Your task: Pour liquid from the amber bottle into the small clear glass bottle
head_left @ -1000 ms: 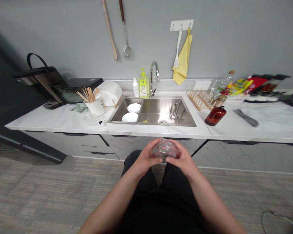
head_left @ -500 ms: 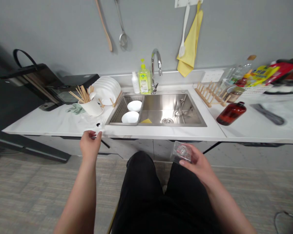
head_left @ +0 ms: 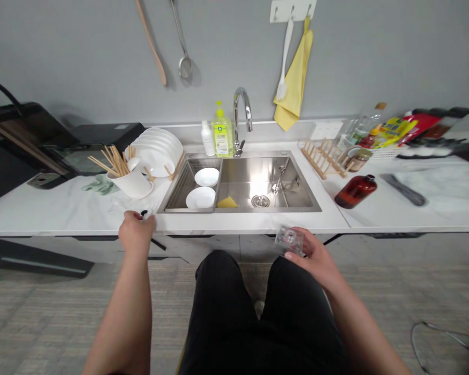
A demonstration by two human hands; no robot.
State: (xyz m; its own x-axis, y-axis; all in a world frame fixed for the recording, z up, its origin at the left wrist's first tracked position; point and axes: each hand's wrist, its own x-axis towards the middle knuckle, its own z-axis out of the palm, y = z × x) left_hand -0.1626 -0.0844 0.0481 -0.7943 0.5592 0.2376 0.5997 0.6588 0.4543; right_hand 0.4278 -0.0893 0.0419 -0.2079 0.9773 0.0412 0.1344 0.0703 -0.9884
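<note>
My right hand point(head_left: 317, 259) clasps a clear box point(head_left: 288, 238), while my half-curled left hand point(head_left: 136, 235) is by a small black item point(head_left: 144, 213), its grip unclear.

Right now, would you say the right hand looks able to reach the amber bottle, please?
Probably yes: nothing visible stands between the right hand and the amber bottle, but that hand holds a clear box, which may need setting down first.

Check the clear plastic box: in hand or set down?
In hand: the right hand grips the clear plastic box from one side, thumb and fingers against it, in front of the counter.
</note>
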